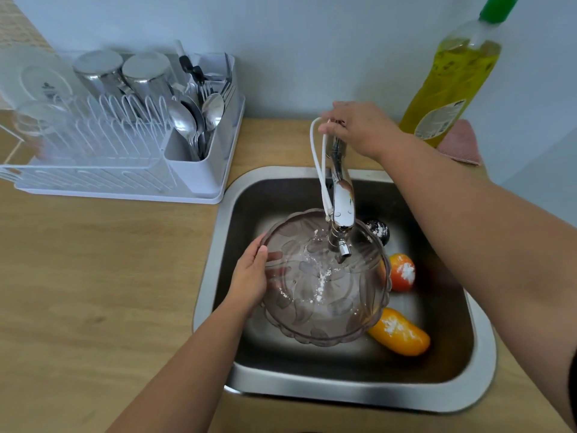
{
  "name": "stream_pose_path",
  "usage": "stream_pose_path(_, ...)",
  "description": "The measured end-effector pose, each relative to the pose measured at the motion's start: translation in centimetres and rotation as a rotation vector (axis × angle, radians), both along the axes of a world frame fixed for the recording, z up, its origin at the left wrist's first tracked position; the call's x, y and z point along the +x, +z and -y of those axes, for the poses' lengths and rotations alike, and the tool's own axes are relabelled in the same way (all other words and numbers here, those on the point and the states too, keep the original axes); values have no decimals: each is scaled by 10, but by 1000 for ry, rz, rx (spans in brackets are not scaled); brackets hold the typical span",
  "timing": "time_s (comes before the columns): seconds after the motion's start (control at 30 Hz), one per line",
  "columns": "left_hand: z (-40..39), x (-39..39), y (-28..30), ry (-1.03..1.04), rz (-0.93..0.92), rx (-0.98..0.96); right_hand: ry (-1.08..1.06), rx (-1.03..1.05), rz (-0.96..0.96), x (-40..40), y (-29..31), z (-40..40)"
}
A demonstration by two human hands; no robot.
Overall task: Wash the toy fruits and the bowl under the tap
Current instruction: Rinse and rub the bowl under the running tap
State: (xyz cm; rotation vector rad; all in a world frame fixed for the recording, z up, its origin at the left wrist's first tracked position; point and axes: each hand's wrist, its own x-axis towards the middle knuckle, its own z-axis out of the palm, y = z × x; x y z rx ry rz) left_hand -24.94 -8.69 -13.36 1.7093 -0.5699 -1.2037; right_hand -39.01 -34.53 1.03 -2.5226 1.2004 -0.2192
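Gripping bowl; right hand on tap.

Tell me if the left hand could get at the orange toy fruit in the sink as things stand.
Probably not yet. The left hand grips the bowl, and that bowl lies between it and the orange toy fruit beside the far rim. Setting the bowl down first would free the way.

One bowl, three toy fruits: a dark one at 12 o'clock, an orange one, a yellow one. Two steel cups, one bottle, one rack.
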Motion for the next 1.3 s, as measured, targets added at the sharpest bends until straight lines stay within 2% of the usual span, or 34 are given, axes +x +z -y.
stream_pose_path(0.07,-1,-1,1,12,-28,4,-30,73,101,-2,-1,-5)
stream_pose_path(0.17,-1,-1,2,23,-35,6,-158,149,372,-11,-8,-21)
stream_pose_path(0.3,-2,-2,0,54,-6,-9,-542,221,767,-33,-43,-81)
stream_pose_path(0.37,-2,-4,0,84,-15,-23,-678,329,795,-41,-70,-123)
stream_pose_path(0.43,-2,-8,1,111,-23,-46,-629,399,655,-45,-96,-157)
stream_pose_path(0.53,-1,-14,3,146,-31,-64,-398,413,323,-42,-123,-182)
stream_pose_path(0.67,-4,-26,6,162,-32,-64,-172,204,-148,-32,-135,-190)
stream_pose_path(0.7,-5,-27,6,157,-38,-58,-114,175,-206,-29,-135,-192)
stream_pose_path(0.8,-9,-27,6,154,-68,-44,116,228,-174,-23,-131,-209)
stream_pose_path(0.9,-13,-23,1,162,-56,-28,392,320,-231,-27,-128,-224)
stream_pose_path(0.97,-15,-21,-1,177,-53,-13,488,339,-256,-37,-127,-222)
stream_pose_path(1.03,-16,-21,2,177,-74,-9,478,243,-309,-45,-129,-207)
stream_pose_path(1.13,-14,-25,7,159,-97,-10,220,103,-384,-48,-133,-184)
stream_pose_path(1.2,-14,-27,8,145,-106,-14,145,116,-353,-39,-132,-182)
stream_pose_path(1.3,-13,-28,10,119,-119,-14,240,243,-278,-22,-126,-207)
